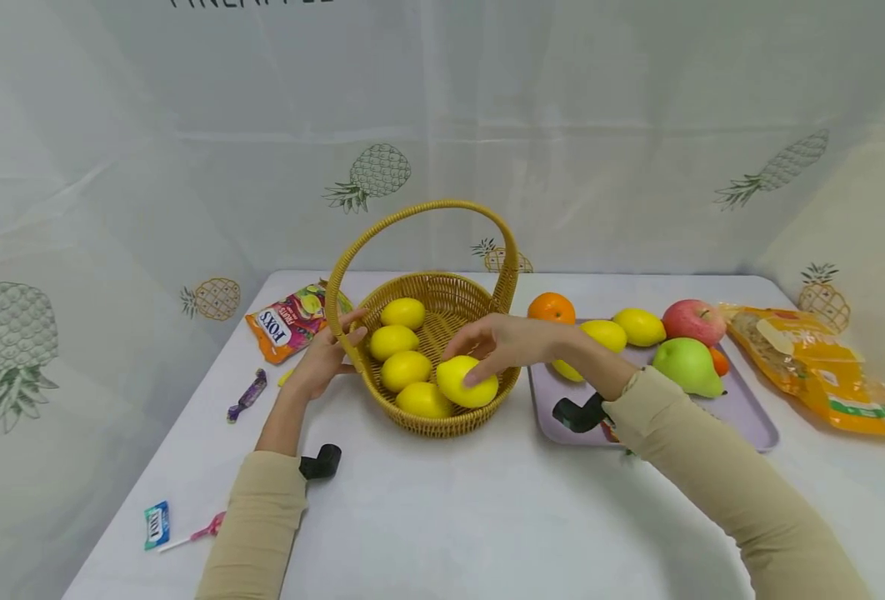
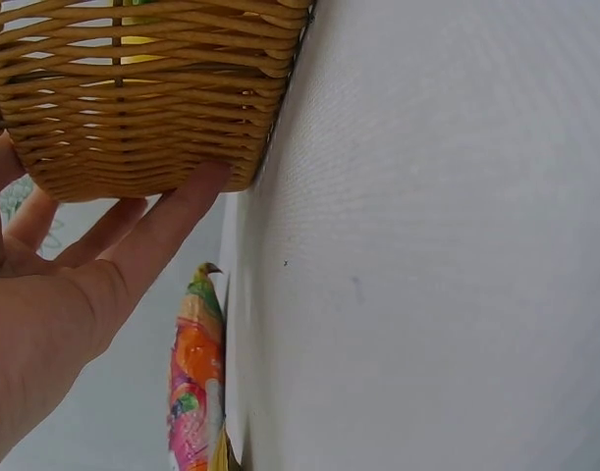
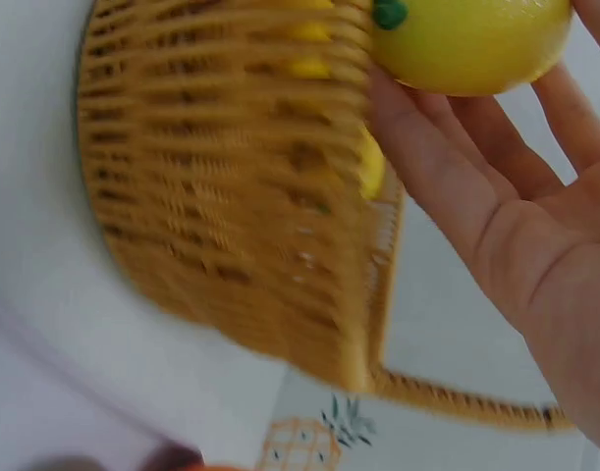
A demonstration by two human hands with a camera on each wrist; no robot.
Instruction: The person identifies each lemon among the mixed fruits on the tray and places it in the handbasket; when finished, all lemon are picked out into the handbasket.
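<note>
My right hand (image 1: 504, 340) holds a yellow lemon (image 1: 467, 383) between thumb and fingers, over the front right of the wicker basket (image 1: 442, 427). In the right wrist view the lemon (image 3: 476, 39) overlaps the basket's rim, a small green spot at its end. Inside the basket, several more lemons (image 1: 405, 372) line the left and front. My left hand (image 1: 324, 363) is at the basket's left side, near the foot of its tall handle (image 1: 412, 218). In the left wrist view its extended fingers (image 2: 172, 221) touch the woven wall low down, some partly hidden behind it.
A lilac tray (image 1: 742, 417) on the right bears lemons, a red apple (image 1: 693, 322) and a green pear (image 1: 686, 367). An orange (image 1: 551, 307) sits at its back left. Beyond lies an orange snack bag (image 1: 825, 367). A Fox's candy bag (image 1: 292, 321), wrapped sweets and a lollipop (image 1: 210, 527) lie left.
</note>
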